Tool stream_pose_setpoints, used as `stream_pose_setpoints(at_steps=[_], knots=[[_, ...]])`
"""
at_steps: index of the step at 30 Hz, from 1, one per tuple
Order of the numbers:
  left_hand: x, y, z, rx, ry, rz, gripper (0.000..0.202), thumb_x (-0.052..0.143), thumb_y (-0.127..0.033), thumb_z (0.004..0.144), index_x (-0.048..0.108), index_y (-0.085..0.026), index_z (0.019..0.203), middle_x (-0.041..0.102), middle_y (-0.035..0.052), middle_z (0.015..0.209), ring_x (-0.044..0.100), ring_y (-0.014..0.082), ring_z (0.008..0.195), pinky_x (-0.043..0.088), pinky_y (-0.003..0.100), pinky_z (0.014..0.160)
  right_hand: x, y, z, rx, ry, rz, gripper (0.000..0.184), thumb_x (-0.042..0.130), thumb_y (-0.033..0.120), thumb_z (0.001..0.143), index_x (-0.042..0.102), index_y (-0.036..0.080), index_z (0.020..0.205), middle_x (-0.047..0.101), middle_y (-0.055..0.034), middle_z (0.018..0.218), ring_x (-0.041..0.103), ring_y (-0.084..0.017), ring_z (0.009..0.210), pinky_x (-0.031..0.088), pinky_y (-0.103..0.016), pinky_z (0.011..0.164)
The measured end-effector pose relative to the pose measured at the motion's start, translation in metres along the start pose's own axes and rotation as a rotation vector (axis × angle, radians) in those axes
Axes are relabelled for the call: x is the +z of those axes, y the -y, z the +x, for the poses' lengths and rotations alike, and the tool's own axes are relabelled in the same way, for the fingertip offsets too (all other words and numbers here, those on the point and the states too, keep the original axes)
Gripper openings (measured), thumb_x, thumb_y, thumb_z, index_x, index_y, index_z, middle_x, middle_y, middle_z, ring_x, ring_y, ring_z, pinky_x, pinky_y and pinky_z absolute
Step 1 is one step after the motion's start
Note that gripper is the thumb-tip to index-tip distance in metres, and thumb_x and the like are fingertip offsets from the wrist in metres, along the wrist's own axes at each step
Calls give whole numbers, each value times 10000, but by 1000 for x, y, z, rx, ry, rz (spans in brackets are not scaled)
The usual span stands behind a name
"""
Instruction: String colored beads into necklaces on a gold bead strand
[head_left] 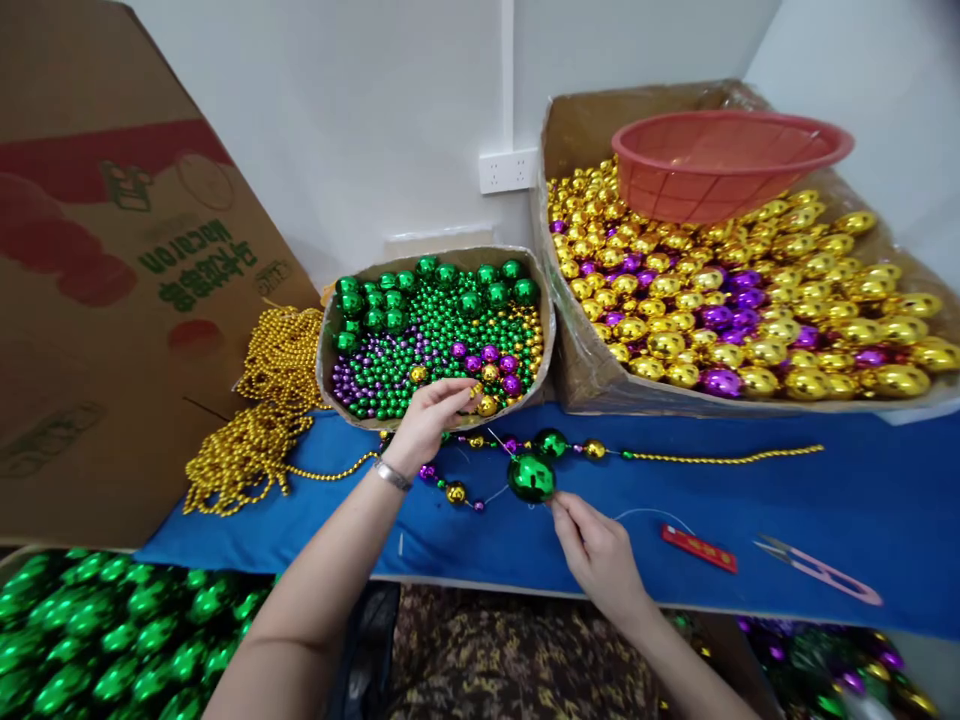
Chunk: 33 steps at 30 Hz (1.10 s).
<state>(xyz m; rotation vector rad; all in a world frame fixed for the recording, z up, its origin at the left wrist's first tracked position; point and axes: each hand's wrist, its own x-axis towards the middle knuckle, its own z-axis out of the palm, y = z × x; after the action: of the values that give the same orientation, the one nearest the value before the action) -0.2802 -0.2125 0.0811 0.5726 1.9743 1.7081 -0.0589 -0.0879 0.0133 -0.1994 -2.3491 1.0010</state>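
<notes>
A: Left hand (429, 418) is up at the near rim of the small bead box (547, 330), fingers curled together around what looks like a gold bead; I can't tell how firmly it's gripped.

B: And the right hand (598, 548)?

A: Nearer the front edge of the blue mat (862, 500), thumb and forefinger pinched on a thin thread just below the big green ball (532, 476). That ball lies up and to the left of the right hand, almost touching the fingertips, and right of the left wrist.

B: So the right hand is the nearer one. How does the strand run?

A: The bead strand (600, 450) runs long-ways, left to right, parallel to the mat's front edge, its gold tail trailing towards the right.

B: Room to move?

A: Open mat to the right, until the red card (699, 548) and pink snips (817, 570) by the front right. The big box of gold balls (750, 310) walls off the back.
</notes>
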Motion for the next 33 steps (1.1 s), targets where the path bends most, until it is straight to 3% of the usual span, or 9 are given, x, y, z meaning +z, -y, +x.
stream_pose_setpoints(at_steps=[2,4,11,17,21,23,27,30,33], knots=[[5,0,-15,-145,52,-345,289,652,-344,761,619,-179,996,706,82,922,649,186,820,469,273,674,1,3,2,-1,-8,2,185,407,247,935,582,192,911,661,-27,743,625,-132,618,477,-228,600],[11,1,-25,-227,64,-523,254,686,-312,738,608,-174,936,712,71,876,653,158,762,468,246,640,1,5,4,-16,-14,5,176,413,236,934,583,194,914,660,-24,744,621,-127,614,474,-227,604],[21,4,-40,-287,73,-634,233,703,-309,731,587,-159,867,713,68,843,660,142,727,467,215,600,0,4,3,-45,-25,-24,163,423,216,931,584,190,928,669,-30,777,639,-132,657,477,-229,633],[24,5,-44,-272,65,-581,239,702,-318,737,581,-156,864,717,74,860,657,136,721,458,209,582,-1,2,2,-40,-7,-63,204,398,235,938,596,192,922,684,-44,796,655,-145,683,489,-237,644],[28,10,-50,-114,14,-397,251,719,-315,722,601,-157,877,719,69,859,657,143,776,458,205,615,5,-1,-1,-24,7,-111,224,377,261,946,590,191,944,694,-64,829,666,-161,715,498,-251,670],[34,18,-55,-39,13,-272,246,726,-306,716,619,-155,877,719,64,845,654,149,805,462,210,649,11,-7,-6,41,27,-132,225,367,282,950,566,182,975,693,-60,795,667,-162,673,499,-251,635],[44,44,-62,-53,81,-120,238,651,-379,773,659,-147,824,715,86,883,644,166,772,461,234,601,23,-29,-19,131,143,-170,244,322,273,953,549,185,935,678,-31,710,664,-157,610,493,-232,542],[46,52,-63,92,10,27,206,648,-356,776,679,-152,781,705,99,969,641,196,865,484,281,709,20,-40,-22,78,172,-303,271,329,266,943,590,197,961,693,-60,884,683,-169,711,514,-241,569],[44,37,-63,262,-30,116,160,623,-315,802,689,-170,814,705,84,971,636,192,887,484,297,770,12,-35,-10,39,91,-342,279,360,281,943,591,200,1077,678,-73,1019,680,-176,835,537,-257,679]])
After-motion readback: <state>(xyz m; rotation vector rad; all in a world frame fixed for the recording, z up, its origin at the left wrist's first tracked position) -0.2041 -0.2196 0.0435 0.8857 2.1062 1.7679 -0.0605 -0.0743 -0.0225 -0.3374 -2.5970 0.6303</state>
